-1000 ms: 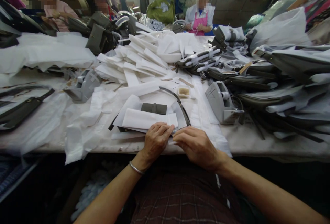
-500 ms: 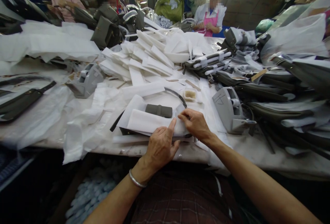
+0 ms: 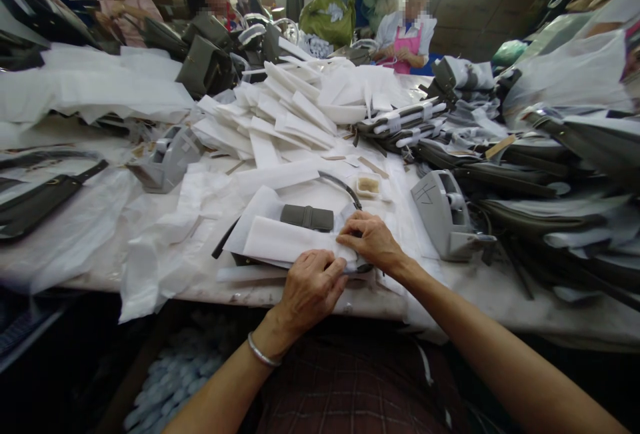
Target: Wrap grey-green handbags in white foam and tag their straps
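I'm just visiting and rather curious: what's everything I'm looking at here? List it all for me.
Table: one, pale, foreground
Small strapped roll: one, dark grey, centre front
White folded sheet: one, white, by the hands
Curved strap: one, dark, behind the right hand
Shallow tub: one, clear with yellowish contents, beyond the right hand
Tape dispensers: two, grey, left and right
Loose sheets: many, white, mid-table
Bags: many, dark, both sides
Thin sheeting: several pieces, whitish, left
Sack: one, green, back
Other people: at least five, varied clothing, beyond
Small rounded pieces: many, bluish-white, below the table
Bracelet: one, silvery, left wrist
Hands: two, bare, left and right, at the folded sheet
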`<state>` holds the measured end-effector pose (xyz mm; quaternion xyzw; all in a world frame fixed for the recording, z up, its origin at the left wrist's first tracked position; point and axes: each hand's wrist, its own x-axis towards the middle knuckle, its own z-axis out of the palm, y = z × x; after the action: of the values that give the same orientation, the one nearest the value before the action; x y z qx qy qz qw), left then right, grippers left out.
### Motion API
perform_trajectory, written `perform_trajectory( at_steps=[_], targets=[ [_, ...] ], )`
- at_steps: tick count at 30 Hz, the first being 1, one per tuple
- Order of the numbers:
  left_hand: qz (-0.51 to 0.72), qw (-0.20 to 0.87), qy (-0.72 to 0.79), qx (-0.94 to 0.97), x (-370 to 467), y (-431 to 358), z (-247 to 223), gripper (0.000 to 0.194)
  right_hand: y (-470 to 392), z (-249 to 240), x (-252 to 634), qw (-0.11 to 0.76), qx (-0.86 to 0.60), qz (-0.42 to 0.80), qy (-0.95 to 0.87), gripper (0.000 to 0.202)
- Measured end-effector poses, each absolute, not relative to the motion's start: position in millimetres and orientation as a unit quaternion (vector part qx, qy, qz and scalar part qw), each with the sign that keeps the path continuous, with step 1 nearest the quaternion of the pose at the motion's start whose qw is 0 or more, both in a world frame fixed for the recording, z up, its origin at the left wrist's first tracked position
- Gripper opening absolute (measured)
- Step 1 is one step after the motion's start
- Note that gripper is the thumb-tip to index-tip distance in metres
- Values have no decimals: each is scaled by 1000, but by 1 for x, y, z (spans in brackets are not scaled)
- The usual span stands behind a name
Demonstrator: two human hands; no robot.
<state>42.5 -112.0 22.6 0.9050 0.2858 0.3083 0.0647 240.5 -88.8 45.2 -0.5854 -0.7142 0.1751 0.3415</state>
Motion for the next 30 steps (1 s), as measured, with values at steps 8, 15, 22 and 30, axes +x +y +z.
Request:
perform_trajectory(
  at_steps=[8,15,22,30],
  targets=[
    [317,18,276,907,40,-113,21,25,-90,45,239,324,-621,168,-693,14],
    [299,-10,233,925,43,-114,25,29,-90,43,239,331,-610,174,-698,11],
    [266,-23,249,931,47,-115,21,37,-82,40,238,304,-648,182,-674,12],
    [276,-42,239,930,48,-113,17,37,-135,88,300,475,-673,100,-558,23]
  ],
)
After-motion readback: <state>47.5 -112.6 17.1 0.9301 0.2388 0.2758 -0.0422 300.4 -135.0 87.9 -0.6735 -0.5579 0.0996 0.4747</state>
